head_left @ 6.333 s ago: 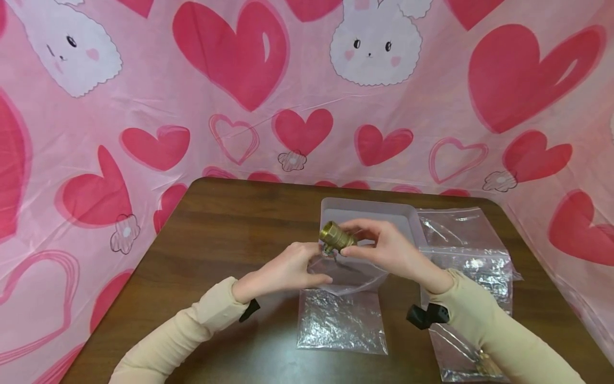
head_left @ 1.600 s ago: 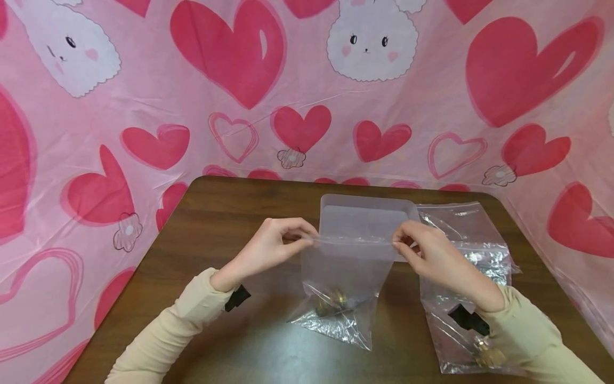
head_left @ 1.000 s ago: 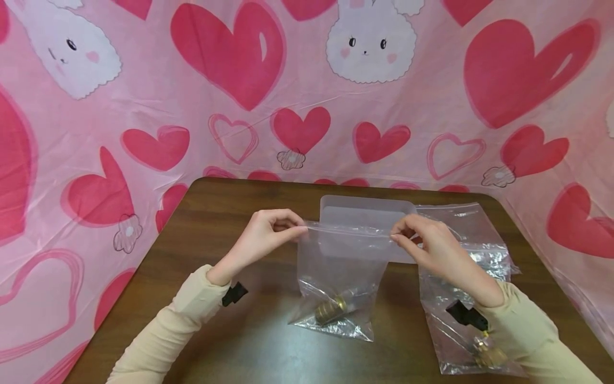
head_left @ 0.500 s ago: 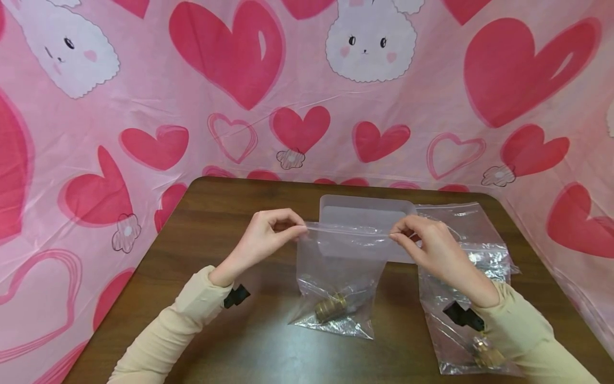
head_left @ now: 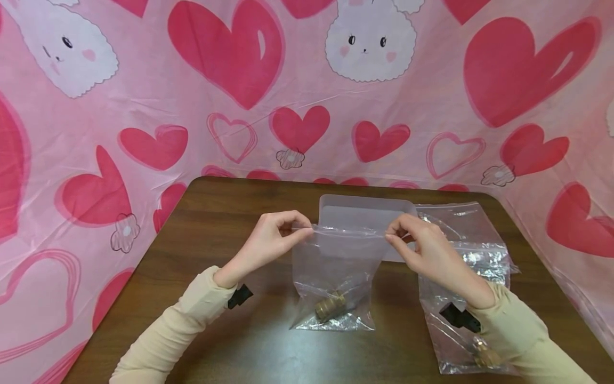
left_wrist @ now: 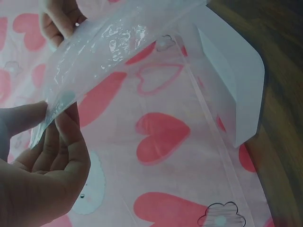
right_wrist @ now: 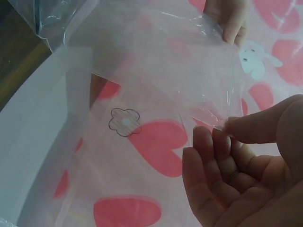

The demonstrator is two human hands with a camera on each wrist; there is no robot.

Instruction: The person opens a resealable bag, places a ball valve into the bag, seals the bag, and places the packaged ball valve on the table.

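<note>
Between my hands hangs a clear zip-lock bag (head_left: 336, 266), its top edge stretched sideways. My left hand (head_left: 271, 240) pinches the left top corner between thumb and fingers. At the other top corner my right hand (head_left: 424, 248) pinches the bag the same way. Inside, near the bottom, lies a ribbed brass fitting (head_left: 331, 306), tilted on its side. In the left wrist view, the bag film (left_wrist: 113, 42) runs from the thumb up to the other hand. The right wrist view shows the bag's edge (right_wrist: 222, 120) between thumb and fingertips.
A white shallow tray (head_left: 366, 205) stands behind the bag. To its right lie clear zip-lock bags (head_left: 465, 266), one with a brass piece (head_left: 486, 354) in it, partly behind the right sleeve. The brown wooden table (head_left: 240, 213) meets a heart-patterned cloth backdrop.
Earlier the right hand held the brass fitting over the open bag; now the fitting lies inside. Both hands moved to the top corners. Lately they have come slightly closer together.
</note>
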